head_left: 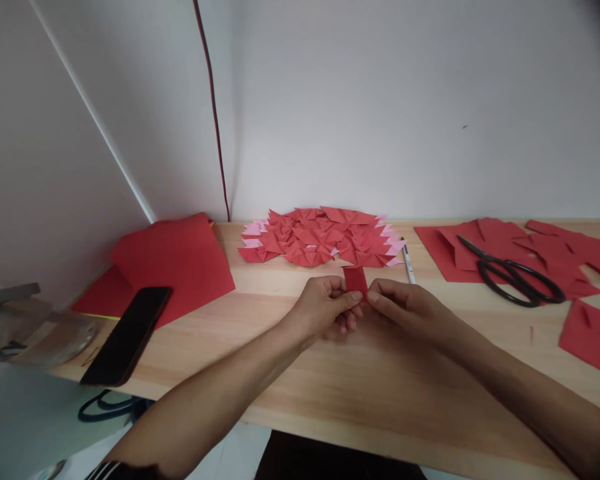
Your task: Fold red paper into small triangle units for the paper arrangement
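Observation:
A small red paper piece (pixel 355 279) is held upright above the wooden table, between my two hands. My left hand (pixel 333 305) grips its lower left part, with the thumb across the front. At its lower right edge, the thumb and fingertips of my right hand (pixel 392 301) are pinched on the paper. Just behind it lies a wide pile of folded red and pink paper pieces (pixel 313 237). A white pen or marker (pixel 409 264) rests to the right of that pile.
Black-handled scissors (pixel 513 273) lie on red paper pieces (pixel 440 250) at the right, near another red sheet (pixel 593 337). Large red sheets (pixel 175 260) and a black phone (pixel 127 337) are at the left, beside a clear container (pixel 55 333). A wall (pixel 380 113) bounds the table's back.

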